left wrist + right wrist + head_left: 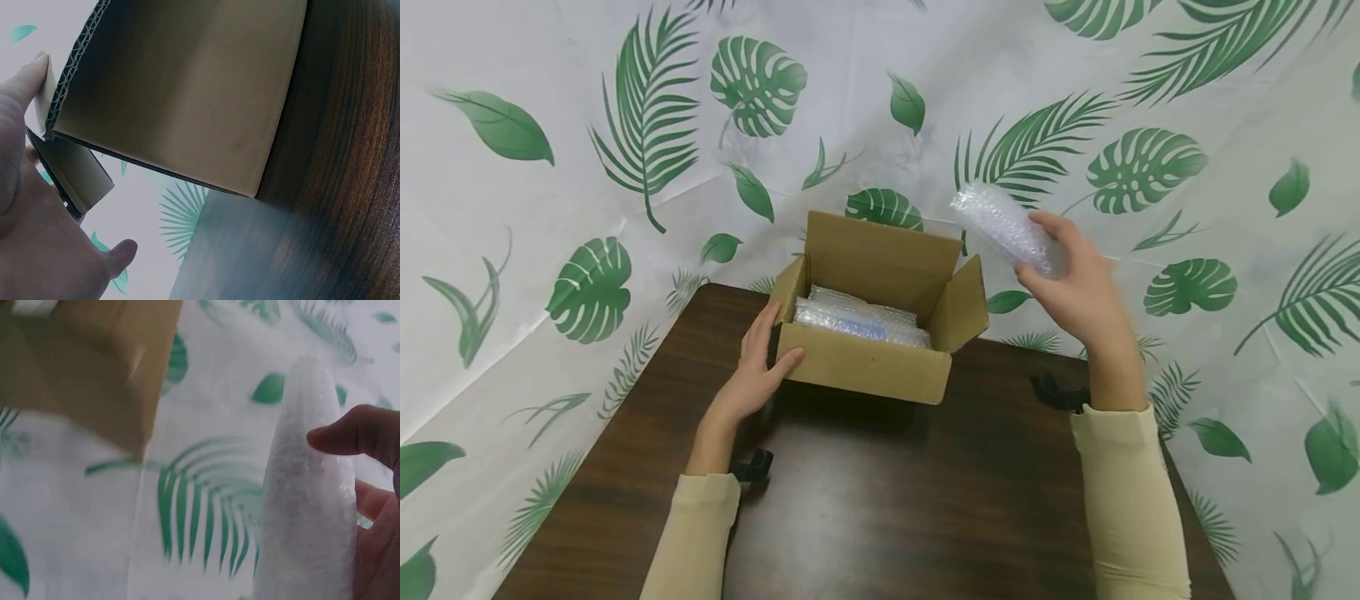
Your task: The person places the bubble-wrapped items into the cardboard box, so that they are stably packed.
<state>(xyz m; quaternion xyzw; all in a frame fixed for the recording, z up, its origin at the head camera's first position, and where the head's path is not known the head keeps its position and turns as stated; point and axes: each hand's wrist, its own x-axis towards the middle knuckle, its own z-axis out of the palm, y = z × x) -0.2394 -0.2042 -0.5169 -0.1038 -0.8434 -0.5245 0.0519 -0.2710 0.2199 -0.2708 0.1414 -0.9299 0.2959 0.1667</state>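
Note:
My right hand (1071, 275) grips a bubble-wrapped bundle (1000, 221), held up to the right of an open cardboard box (865, 367). What the wrap encloses is hidden. In the right wrist view the thumb (340, 437) lies across the bundle (306, 506). My left hand (756, 371) rests at the box's left front corner, its fingers along the left flap and its thumb stretched over the front. Inside the box lie more bubble-wrapped items (857, 321), one with a blue patch. The left wrist view shows the box's front wall (181, 94) close beside the left hand (44, 225).
The box stands near the far edge of a dark wooden table (850, 500), with its flaps spread. Behind and beside the table hangs a white sheet (865, 42) printed with green leaves. Black wrist mounts (1060, 392) sit on both wrists.

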